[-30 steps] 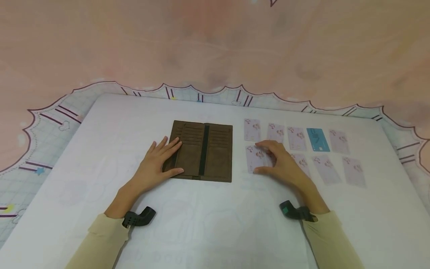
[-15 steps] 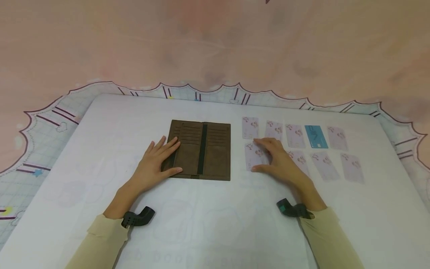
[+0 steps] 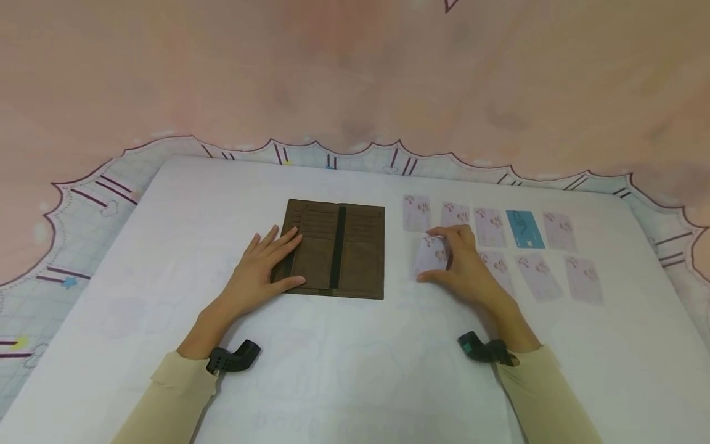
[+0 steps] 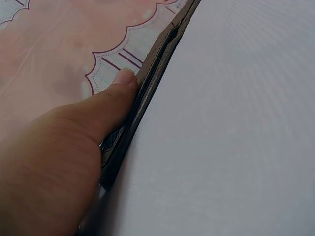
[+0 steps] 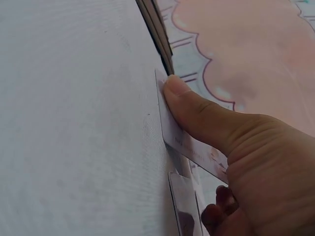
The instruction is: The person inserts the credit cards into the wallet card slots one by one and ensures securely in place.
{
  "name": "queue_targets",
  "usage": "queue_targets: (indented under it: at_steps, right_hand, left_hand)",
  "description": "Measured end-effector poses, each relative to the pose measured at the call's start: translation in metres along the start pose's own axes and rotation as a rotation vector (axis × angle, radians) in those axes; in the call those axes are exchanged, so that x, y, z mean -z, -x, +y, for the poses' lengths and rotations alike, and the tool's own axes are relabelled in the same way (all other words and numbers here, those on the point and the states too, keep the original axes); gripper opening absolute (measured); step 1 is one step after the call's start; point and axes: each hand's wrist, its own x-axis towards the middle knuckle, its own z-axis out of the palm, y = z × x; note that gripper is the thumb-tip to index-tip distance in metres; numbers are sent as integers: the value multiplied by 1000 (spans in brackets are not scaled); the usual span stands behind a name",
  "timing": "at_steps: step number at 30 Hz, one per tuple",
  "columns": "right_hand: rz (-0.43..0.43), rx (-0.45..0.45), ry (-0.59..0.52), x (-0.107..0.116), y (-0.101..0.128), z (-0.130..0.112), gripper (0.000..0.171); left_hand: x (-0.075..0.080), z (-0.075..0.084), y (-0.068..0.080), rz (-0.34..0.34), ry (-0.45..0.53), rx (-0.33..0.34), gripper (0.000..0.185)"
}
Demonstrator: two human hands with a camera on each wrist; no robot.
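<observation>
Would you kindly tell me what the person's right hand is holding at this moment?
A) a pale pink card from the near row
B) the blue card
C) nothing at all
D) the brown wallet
A: the right hand pinches a pale pink card between thumb and fingers, its edge tilted up off the white table, while the blue card lies untouched and the left hand rests on the brown wallet.

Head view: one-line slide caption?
Left hand rests on open brown wallet; right hand lifts a pale card from the rows.

Head camera looks down from above on the whole white table (image 3: 355, 370); both wrist cameras skim its surface up close, sharing the brown wallet's (image 3: 335, 246) edge
</observation>
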Motion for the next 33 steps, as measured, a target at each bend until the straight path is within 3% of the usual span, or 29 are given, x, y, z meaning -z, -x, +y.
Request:
queue_targets:
  at_steps: [12,17,23,33]
  right_hand:
    - [76,72,-93,13,-6,-14,45]
    - [95,68,-184,14,-14,-24,42]
    - [51,56,-310,12,-24,-37,44]
    - [46,62,-388,4,-49,-62,43]
  left_hand:
    - [1,-2,1,4,-5,12,78]
    - [1,-2,1,1,-3,18,78]
    - [-1,-2,-1,-11,-7,16,78]
    - [-3,-2,0,-15,-12,15,79]
